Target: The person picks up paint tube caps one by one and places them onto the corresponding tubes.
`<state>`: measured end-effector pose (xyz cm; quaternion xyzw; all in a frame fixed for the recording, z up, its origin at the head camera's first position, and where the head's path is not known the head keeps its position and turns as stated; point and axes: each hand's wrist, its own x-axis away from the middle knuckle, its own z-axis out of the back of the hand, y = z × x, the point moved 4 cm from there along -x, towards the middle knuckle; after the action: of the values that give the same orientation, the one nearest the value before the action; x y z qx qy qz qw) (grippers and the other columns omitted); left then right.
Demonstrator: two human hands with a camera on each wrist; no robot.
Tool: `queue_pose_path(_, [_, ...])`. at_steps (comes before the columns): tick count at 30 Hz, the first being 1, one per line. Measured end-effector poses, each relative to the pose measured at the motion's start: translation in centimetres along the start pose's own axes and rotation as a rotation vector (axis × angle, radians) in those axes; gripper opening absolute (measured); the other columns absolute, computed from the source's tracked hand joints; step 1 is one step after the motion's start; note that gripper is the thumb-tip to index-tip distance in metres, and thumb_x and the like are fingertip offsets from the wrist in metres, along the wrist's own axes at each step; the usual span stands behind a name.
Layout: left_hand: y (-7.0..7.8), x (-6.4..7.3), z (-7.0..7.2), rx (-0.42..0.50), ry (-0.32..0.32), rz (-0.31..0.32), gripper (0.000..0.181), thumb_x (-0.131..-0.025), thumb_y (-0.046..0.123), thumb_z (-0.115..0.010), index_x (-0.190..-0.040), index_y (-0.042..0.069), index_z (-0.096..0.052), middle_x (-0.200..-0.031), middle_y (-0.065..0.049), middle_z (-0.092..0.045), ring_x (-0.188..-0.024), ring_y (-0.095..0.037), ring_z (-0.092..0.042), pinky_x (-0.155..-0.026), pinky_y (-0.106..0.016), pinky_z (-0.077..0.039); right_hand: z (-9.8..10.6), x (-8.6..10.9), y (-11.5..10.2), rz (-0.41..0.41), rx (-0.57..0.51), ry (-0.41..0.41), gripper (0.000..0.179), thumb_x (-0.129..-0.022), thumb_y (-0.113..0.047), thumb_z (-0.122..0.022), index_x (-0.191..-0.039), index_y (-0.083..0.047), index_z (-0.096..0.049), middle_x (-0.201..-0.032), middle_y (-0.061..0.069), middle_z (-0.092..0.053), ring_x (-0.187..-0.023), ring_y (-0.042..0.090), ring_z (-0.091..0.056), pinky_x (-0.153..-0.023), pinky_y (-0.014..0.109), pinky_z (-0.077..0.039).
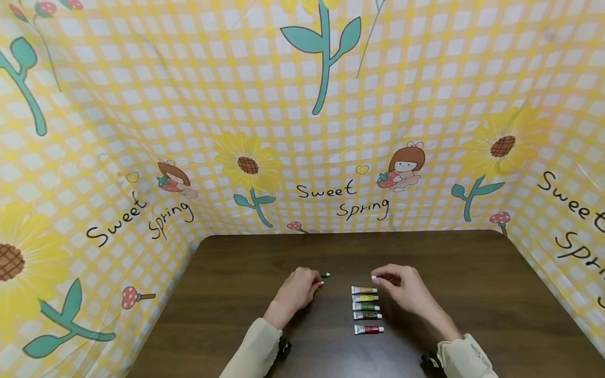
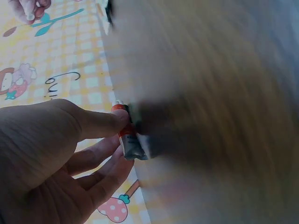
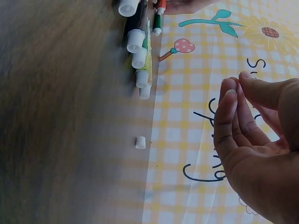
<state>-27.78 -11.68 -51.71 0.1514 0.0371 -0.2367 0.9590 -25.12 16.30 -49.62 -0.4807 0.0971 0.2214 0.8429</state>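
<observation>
My left hand (image 1: pixel 298 287) pinches an orange-red paint tube (image 2: pixel 122 126) between thumb and fingers. Its narrow white tip shows in the left wrist view. A green paint tube (image 1: pixel 323 274) lies close alongside; whether the fingers hold it too I cannot tell. Above the table, to the right, my right hand (image 1: pixel 402 286) has thumb and fingertips together on a small white cap (image 1: pixel 374 277), which the fingers hide in the right wrist view. Another white cap (image 3: pixel 140 142) stands on the tabletop, apart from that hand.
Several capped paint tubes lie in a column between the hands: ochre (image 1: pixel 364 290), yellow (image 1: pixel 365 297), green (image 1: pixel 366 306), black (image 1: pixel 367 316) and, set slightly apart, dark red (image 1: pixel 368 329). Yellow checked cloth (image 1: pixel 326 131) hangs around the brown table (image 1: pixel 255 252).
</observation>
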Motion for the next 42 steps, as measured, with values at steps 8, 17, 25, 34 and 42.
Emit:
queue_pose_path(8, [1.4,0.9,0.7,0.061,0.084,-0.001,0.004,-0.099,0.013,-0.078,-0.095,0.015,-0.079,-0.088,0.004,-0.074,-0.073,-0.007,-0.063,-0.068,-0.027,-0.055,-0.1,0.3,-0.4,-0.017,-0.013,-0.010,0.007,-0.098,-0.013,-0.078,-0.103,-0.016,-0.082,-0.096,-0.003,-0.080,-0.078,0.003,-0.066,-0.067,0.023,-0.054])
queue_pose_path(17, [3.0,1.4,1.8,0.099,0.123,-0.019,0.011,-0.094,0.010,-0.083,-0.103,0.013,-0.078,-0.097,0.000,-0.074,-0.085,-0.013,-0.070,-0.076,-0.033,-0.060,-0.4,0.3,-0.4,-0.018,-0.046,-0.025,0.008,-0.098,-0.011,-0.078,-0.103,-0.016,-0.081,-0.095,0.000,-0.080,-0.081,0.020,-0.075,-0.069,0.026,-0.059])
queue_pose_path(25, [4.1,1.6,2.6,0.036,0.152,-0.080,0.014,-0.093,0.010,-0.084,-0.105,0.014,-0.079,-0.099,0.001,-0.074,-0.091,-0.018,-0.070,-0.083,-0.036,-0.061,-0.5,0.5,-0.8,-0.006,-0.096,-0.021,0.007,-0.097,-0.009,-0.079,-0.102,-0.013,-0.081,-0.095,0.003,-0.081,-0.081,0.016,-0.075,-0.069,0.026,-0.060])
queue_pose_path(34, [4.8,1.8,3.3,0.024,0.161,-0.114,0.014,-0.093,0.009,-0.083,-0.105,0.016,-0.079,-0.099,0.002,-0.073,-0.091,-0.017,-0.069,-0.083,-0.035,-0.061,-0.6,0.5,-0.9,0.040,-0.090,-0.003,0.008,-0.095,-0.008,-0.080,-0.101,-0.012,-0.082,-0.095,0.005,-0.082,-0.080,0.015,-0.075,-0.067,0.025,-0.059])
queue_pose_path(42, [5.4,1.9,3.5,0.020,0.155,-0.127,0.015,-0.094,0.010,-0.083,-0.108,0.016,-0.080,-0.103,0.002,-0.075,-0.093,-0.016,-0.069,-0.084,-0.035,-0.061,-0.6,0.5,-0.9,0.046,-0.091,-0.016,0.008,-0.096,-0.007,-0.079,-0.101,-0.013,-0.082,-0.094,0.008,-0.081,-0.079,0.026,-0.076,-0.067,0.026,-0.060])
